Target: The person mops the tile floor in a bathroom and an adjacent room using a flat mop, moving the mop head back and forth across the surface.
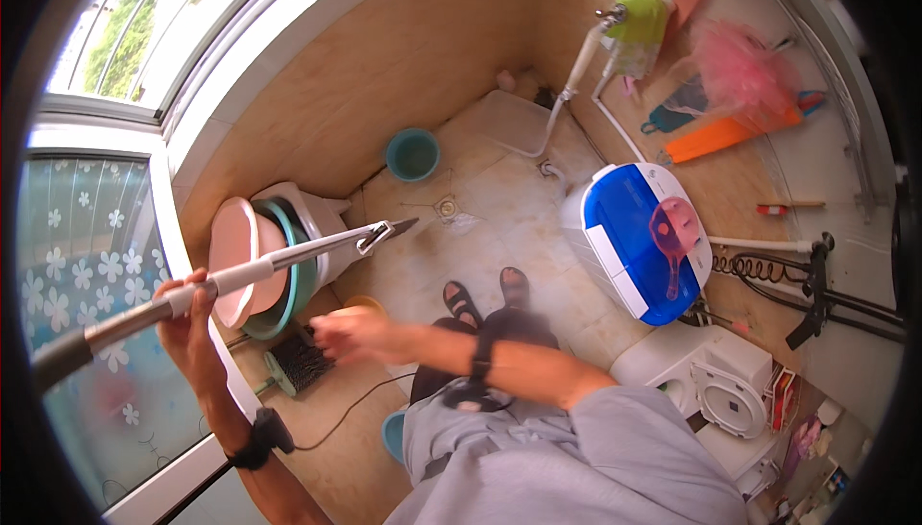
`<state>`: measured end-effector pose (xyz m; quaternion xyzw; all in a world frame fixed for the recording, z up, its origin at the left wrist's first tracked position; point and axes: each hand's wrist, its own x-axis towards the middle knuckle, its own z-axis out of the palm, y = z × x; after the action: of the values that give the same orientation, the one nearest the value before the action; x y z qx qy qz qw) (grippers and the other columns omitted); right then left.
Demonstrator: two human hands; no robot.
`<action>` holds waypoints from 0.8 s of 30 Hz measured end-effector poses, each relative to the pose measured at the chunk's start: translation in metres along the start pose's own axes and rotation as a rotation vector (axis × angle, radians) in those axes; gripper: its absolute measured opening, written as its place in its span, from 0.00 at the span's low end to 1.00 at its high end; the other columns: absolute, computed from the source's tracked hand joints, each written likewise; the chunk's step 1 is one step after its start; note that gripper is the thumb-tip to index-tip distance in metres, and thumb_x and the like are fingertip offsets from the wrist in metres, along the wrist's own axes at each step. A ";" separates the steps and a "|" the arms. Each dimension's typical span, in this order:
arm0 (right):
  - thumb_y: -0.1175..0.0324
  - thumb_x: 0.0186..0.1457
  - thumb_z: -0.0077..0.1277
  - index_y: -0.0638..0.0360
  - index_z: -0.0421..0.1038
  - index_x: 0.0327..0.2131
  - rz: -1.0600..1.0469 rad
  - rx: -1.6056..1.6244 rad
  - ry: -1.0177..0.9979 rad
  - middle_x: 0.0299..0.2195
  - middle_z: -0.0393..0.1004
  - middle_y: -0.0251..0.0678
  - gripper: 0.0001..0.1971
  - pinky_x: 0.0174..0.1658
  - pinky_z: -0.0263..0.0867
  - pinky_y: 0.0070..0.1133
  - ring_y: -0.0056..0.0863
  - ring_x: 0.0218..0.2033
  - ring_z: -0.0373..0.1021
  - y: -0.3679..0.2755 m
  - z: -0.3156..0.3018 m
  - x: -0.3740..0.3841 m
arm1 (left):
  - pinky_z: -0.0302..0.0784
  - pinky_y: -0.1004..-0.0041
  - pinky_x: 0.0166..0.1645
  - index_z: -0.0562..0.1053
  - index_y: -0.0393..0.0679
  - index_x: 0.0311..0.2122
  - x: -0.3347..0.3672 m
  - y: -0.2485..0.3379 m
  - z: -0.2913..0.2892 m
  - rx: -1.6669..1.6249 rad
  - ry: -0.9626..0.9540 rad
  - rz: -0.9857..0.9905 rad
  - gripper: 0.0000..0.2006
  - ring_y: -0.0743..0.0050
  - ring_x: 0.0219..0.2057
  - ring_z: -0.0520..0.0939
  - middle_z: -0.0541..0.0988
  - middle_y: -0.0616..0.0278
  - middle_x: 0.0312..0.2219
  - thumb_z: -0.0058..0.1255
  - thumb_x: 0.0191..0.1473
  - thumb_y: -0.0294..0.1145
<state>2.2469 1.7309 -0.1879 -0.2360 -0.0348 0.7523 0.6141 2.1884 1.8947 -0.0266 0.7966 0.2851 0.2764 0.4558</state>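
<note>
My left hand [187, 318] is wrapped round the grey and white telescopic pole [230, 280] of a long-handled cleaning tool. The pole slants up to the right, ending in a white bracket [376, 236] with a flat dark head [404, 224] seen edge-on. Below the pole, my right hand [360, 335] reaches across my body to the left, apart from it. Motion smears its fingers, so their grip cannot be made out. Near that hand lies a brush head with dark bristles and a green back [296, 364]. Pink and teal basins [252, 261] lean together behind the pole.
A teal bucket [413, 155] and a clear tray [509, 123] sit by the far wall. To the right stands a blue and white small washing machine [629, 237], a pink scoop [675, 227] on its lid. A toilet [663, 371] is lower right; a framed window panel [96, 266] is left.
</note>
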 end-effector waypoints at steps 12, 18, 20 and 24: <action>0.60 0.53 0.46 0.56 0.66 0.31 -0.310 0.347 0.829 0.31 0.69 0.32 0.10 0.39 0.65 0.27 0.26 0.34 0.66 0.032 -0.188 -0.187 | 0.70 0.79 0.38 0.62 0.38 0.43 0.144 -0.117 -0.019 0.045 -0.027 -0.140 0.14 0.79 0.32 0.73 0.75 0.59 0.33 0.47 0.51 0.24; 0.58 0.52 0.47 0.56 0.65 0.30 -0.409 0.578 1.089 0.30 0.66 0.33 0.12 0.42 0.63 0.31 0.31 0.34 0.64 0.101 -0.207 -0.235 | 0.69 0.79 0.28 0.66 0.36 0.36 0.194 -0.157 -0.012 0.028 0.089 -0.190 0.12 0.78 0.24 0.74 0.75 0.61 0.24 0.50 0.43 0.23; 0.57 0.51 0.48 0.56 0.63 0.31 -0.424 0.620 1.157 0.30 0.65 0.34 0.13 0.43 0.62 0.32 0.31 0.35 0.63 0.122 -0.207 -0.242 | 0.74 0.77 0.28 0.66 0.39 0.35 0.211 -0.175 -0.017 0.026 0.099 -0.191 0.12 0.77 0.26 0.75 0.73 0.63 0.25 0.51 0.43 0.28; 0.57 0.51 0.48 0.56 0.63 0.31 -0.444 0.659 1.218 0.30 0.64 0.34 0.13 0.43 0.62 0.31 0.31 0.34 0.62 0.153 -0.201 -0.247 | 0.75 0.74 0.28 0.67 0.40 0.34 0.250 -0.199 -0.026 -0.043 0.101 -0.249 0.12 0.78 0.26 0.75 0.74 0.63 0.25 0.50 0.41 0.28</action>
<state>2.2210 1.4135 -0.3418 -0.4031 0.4947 0.3166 0.7018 2.3012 2.1705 -0.1455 0.7301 0.3985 0.2633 0.4887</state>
